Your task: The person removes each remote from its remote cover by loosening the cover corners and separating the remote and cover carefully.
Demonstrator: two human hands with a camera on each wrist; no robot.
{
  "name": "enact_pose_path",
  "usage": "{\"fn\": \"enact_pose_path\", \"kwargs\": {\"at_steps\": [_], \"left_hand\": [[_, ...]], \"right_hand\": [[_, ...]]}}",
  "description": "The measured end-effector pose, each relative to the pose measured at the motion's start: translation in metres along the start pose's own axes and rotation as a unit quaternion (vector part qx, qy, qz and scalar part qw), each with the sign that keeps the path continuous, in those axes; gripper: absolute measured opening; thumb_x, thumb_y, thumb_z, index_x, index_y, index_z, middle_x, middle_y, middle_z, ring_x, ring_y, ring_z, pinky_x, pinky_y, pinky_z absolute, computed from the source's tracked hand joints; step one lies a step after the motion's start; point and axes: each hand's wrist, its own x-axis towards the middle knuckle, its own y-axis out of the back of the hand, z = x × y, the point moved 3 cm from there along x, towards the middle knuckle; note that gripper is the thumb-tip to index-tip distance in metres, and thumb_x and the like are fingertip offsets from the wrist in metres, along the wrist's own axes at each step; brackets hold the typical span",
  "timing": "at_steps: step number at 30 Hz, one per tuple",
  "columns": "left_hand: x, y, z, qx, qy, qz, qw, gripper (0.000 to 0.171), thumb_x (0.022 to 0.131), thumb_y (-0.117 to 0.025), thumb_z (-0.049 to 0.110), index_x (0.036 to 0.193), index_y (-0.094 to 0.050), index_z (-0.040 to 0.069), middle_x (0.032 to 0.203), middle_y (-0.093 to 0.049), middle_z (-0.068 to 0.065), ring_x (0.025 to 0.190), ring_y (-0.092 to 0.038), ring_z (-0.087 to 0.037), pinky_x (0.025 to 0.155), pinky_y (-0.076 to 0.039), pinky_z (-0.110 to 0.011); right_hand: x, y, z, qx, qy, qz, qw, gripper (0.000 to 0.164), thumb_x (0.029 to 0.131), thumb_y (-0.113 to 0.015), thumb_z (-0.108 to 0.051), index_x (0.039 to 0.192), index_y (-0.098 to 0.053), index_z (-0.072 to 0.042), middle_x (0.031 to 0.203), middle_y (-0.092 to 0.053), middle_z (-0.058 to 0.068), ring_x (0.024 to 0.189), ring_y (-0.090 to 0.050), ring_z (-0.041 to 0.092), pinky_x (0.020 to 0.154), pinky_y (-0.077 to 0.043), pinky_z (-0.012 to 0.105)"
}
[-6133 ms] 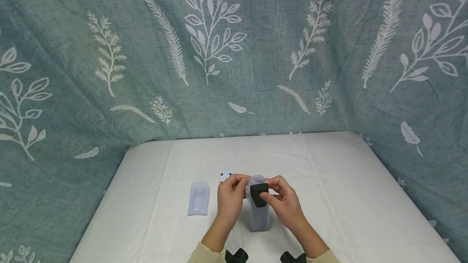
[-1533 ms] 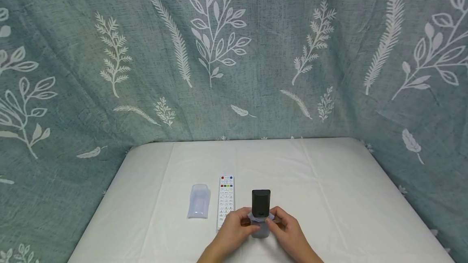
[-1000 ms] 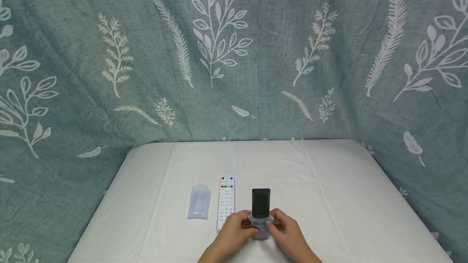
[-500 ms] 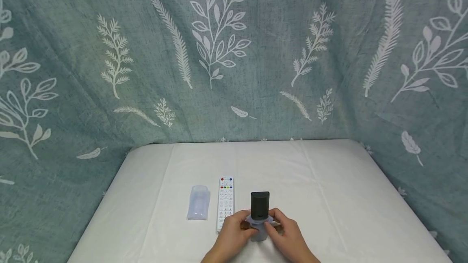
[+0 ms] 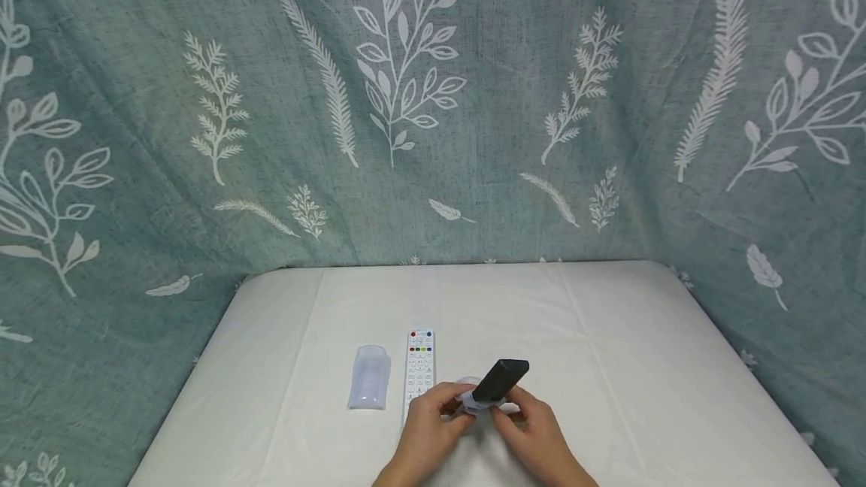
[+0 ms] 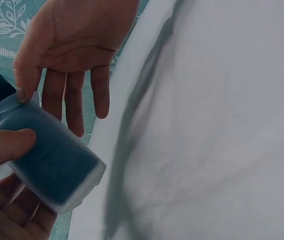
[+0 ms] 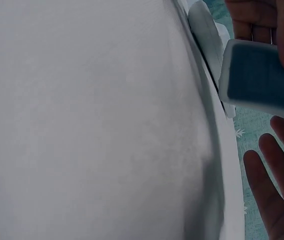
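A black slab-like device (image 5: 499,382) stands partly inside a translucent sleeve (image 5: 471,402), its bare end leaning to the right in the head view. No buttons show on it. My left hand (image 5: 426,423) holds the sleeve from the left; in the left wrist view its thumb (image 6: 12,142) presses on the sleeve (image 6: 57,155) and fingers lie behind. From the right, my right hand (image 5: 537,434) pinches the sleeve's upper edge. Its other fingers (image 7: 267,192) extend away from the sleeve in the right wrist view. The dark device shows through the sleeve wall (image 7: 259,75).
A white remote control (image 5: 420,367) lies left of the sleeve, its lower end hidden by my left hand. Farther left is another translucent sleeve (image 5: 369,378). All rest on a white-covered table (image 5: 609,352), with a leaf-patterned teal cloth (image 5: 433,134) behind.
Six seconds ago the black device was in front of the sleeve; its lower part is now inside. Within the last half second it has tipped to the right, while both hands have barely moved.
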Motion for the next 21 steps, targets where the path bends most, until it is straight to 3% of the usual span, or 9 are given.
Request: {"fn": "enact_pose_path", "kwargs": {"at_steps": [5, 10, 14, 17, 21], "left_hand": [[0.003, 0.002, 0.003, 0.05, -0.059, 0.043, 0.9961, 0.036, 0.076, -0.081, 0.0, 0.109, -0.075, 0.013, 0.107, -0.075, -0.002, 0.087, -0.067, -0.004, 0.074, -0.059, -0.025], [0.006, 0.009, 0.006, 0.085, -0.109, 0.094, 0.9859, 0.036, 0.073, -0.082, -0.003, 0.105, -0.076, 0.012, 0.106, -0.075, -0.001, 0.085, -0.07, -0.009, 0.072, -0.059, -0.022], [0.007, 0.015, 0.008, 0.144, -0.13, 0.134, 0.9718, 0.043, 0.068, -0.086, -0.004, 0.105, -0.077, 0.014, 0.109, -0.074, 0.001, 0.094, -0.072, -0.014, 0.079, -0.06, -0.023], [0.007, 0.018, 0.01, 0.203, -0.143, 0.159, 0.9555, 0.049, 0.065, -0.088, -0.003, 0.108, -0.076, 0.017, 0.113, -0.074, 0.002, 0.101, -0.071, -0.017, 0.086, -0.058, -0.027], [0.007, 0.021, 0.014, 0.256, -0.173, 0.178, 0.9344, 0.054, 0.062, -0.089, -0.005, 0.109, -0.076, 0.019, 0.117, -0.074, 0.002, 0.102, -0.069, -0.015, 0.085, -0.054, -0.026]], "right_hand": [[0.003, 0.003, -0.003, 0.02, 0.061, 0.002, 0.998, 0.032, 0.086, -0.073, -0.004, 0.117, -0.068, -0.013, 0.111, -0.074, 0.001, 0.098, -0.067, 0.001, 0.073, -0.061, 0.026], [0.006, 0.009, -0.01, 0.032, 0.108, 0.016, 0.993, 0.039, 0.086, -0.074, -0.004, 0.121, -0.063, -0.018, 0.11, -0.066, -0.003, 0.089, -0.067, 0.009, 0.079, -0.06, 0.031], [0.009, 0.014, -0.015, 0.042, 0.089, 0.021, 0.995, 0.044, 0.088, -0.074, -0.008, 0.127, -0.059, -0.019, 0.104, -0.063, -0.004, 0.083, -0.062, 0.006, 0.08, -0.059, 0.029], [0.011, 0.017, -0.019, 0.053, 0.058, 0.021, 0.997, 0.049, 0.09, -0.073, -0.012, 0.134, -0.054, -0.017, 0.102, -0.065, -0.002, 0.082, -0.06, 0.004, 0.079, -0.057, 0.026], [0.014, 0.019, -0.022, 0.062, 0.025, 0.025, 0.997, 0.054, 0.091, -0.073, -0.014, 0.139, -0.049, -0.018, 0.103, -0.065, 0.0, 0.085, -0.061, 0.003, 0.079, -0.057, 0.023]]}}
